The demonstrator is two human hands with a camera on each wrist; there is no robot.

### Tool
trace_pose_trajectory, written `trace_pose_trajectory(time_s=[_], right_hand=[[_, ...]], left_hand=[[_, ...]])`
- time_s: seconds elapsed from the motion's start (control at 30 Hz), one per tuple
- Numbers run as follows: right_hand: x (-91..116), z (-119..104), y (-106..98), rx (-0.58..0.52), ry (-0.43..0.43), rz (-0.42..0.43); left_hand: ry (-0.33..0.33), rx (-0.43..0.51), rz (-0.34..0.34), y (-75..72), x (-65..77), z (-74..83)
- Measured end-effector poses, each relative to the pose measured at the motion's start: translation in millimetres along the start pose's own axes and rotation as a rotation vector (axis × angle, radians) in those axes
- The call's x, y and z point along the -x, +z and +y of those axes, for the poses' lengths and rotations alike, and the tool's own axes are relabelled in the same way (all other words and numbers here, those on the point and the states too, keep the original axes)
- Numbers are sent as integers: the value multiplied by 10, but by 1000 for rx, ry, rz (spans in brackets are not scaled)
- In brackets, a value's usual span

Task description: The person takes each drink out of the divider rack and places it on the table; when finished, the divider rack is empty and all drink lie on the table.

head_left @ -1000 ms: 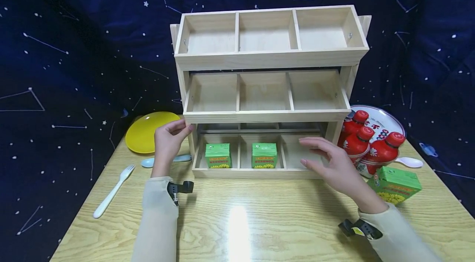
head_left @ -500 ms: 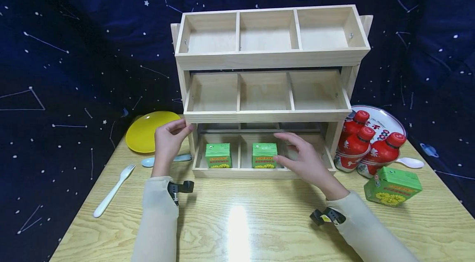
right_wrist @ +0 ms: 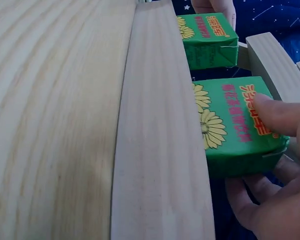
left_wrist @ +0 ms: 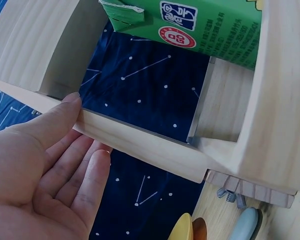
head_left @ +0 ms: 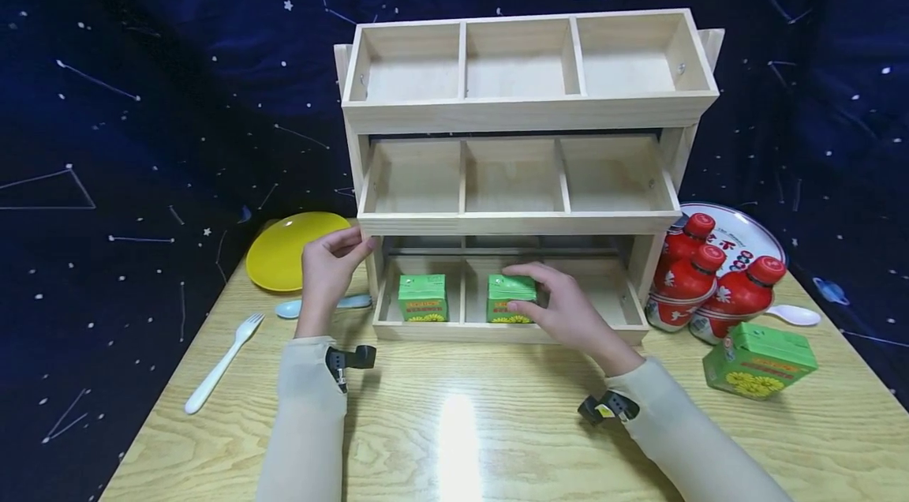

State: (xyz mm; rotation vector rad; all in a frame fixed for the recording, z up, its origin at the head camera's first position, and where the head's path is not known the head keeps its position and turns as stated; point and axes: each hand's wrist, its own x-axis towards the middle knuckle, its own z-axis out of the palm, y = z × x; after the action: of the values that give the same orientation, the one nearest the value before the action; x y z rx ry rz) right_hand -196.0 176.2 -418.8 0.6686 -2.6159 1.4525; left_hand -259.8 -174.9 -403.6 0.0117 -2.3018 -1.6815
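Observation:
My right hand (head_left: 568, 309) grips a green drink carton (head_left: 499, 303) in the bottom tier's middle compartment of a wooden shelf (head_left: 511, 224). In the right wrist view the thumb presses the carton's printed front, with the fingers around its other side. Another green carton (head_left: 423, 299) stands in the bottom left compartment. My left hand (head_left: 328, 269) holds the shelf's left upright; in the left wrist view its thumb lies on the wooden post (left_wrist: 140, 135) and the fingers bend behind it.
Right of the shelf stand several red bottles (head_left: 686, 281), a patterned plate (head_left: 735, 230), a white spoon (head_left: 795, 316) and a larger green carton (head_left: 761, 364). On the left are a yellow plate (head_left: 284, 257), a blue spoon (head_left: 289, 309) and a white fork (head_left: 223, 364).
My right hand has moved left from the bottom right compartment to the middle carton and taken hold of it. The left hand stays on the upright. The view has shifted slightly.

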Motion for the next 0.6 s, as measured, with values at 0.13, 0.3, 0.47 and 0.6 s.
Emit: trace_pose_trajectory(time_s=[0.13, 0.3, 0.47, 0.6], right_hand=[[13, 1, 19, -29, -30, 37], [15, -99, -35, -5, -127, 119], [65, -286, -182, 39, -240, 203], [177, -433, -348, 76, -249, 225]], left_hand=[[3, 12, 0, 13, 0, -8], [8, 13, 3, 13, -7, -9], [9, 12, 7, -2, -13, -6], [9, 16, 8, -1, -8, -4]])
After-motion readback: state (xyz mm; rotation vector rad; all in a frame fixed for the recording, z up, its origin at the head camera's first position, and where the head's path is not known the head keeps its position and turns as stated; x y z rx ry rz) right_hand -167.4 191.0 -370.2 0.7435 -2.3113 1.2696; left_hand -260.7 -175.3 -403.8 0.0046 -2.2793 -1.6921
